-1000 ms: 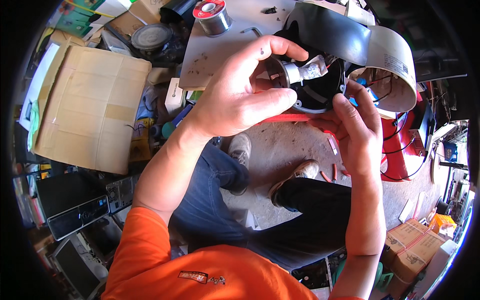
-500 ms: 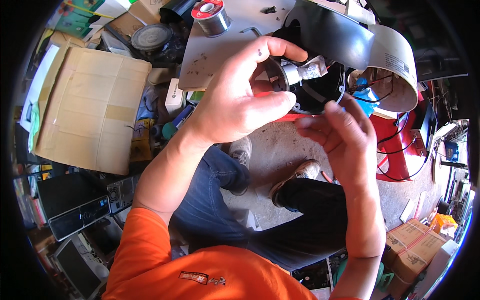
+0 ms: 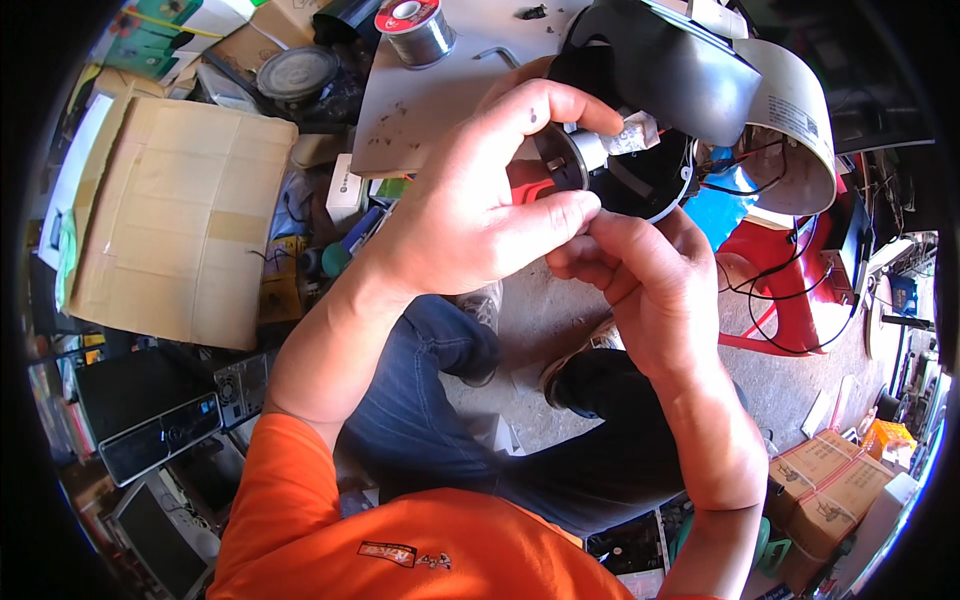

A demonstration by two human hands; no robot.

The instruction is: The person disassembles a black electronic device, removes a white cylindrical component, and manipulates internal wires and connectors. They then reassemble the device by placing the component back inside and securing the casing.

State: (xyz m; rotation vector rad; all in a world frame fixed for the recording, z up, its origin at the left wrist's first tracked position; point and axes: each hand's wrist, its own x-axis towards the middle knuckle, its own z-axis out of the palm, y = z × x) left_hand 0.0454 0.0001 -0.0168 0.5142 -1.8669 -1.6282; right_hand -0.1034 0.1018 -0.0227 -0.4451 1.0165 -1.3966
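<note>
My left hand (image 3: pixel 465 205) curls around a round silver-and-black part (image 3: pixel 574 160), thumb below and fingers above. That part sits at the left side of an open black housing (image 3: pixel 640 185) with a pale rim; a crumpled whitish wrap (image 3: pixel 634 134) lies against it. My right hand (image 3: pixel 650 275) is closed just below the rim, its thumb and fingertips pinched together against my left thumb tip. Whatever those fingertips hold is too small to make out. A curved black cover (image 3: pixel 660 60) stands above the housing, and a white cylindrical shell (image 3: pixel 795 125) with wires is to its right.
A solder spool (image 3: pixel 413 35) and a hex key (image 3: pixel 495 54) lie on the white tabletop (image 3: pixel 400 125). A red stool (image 3: pixel 770 285) with trailing black cables stands at the right. Flattened cardboard (image 3: pixel 185 220) and computer cases crowd the left; a tied carton (image 3: pixel 828 490) sits lower right.
My right hand has moved left and slightly down, and its fingertips now meet my left thumb. My left hand keeps its hold on the round part.
</note>
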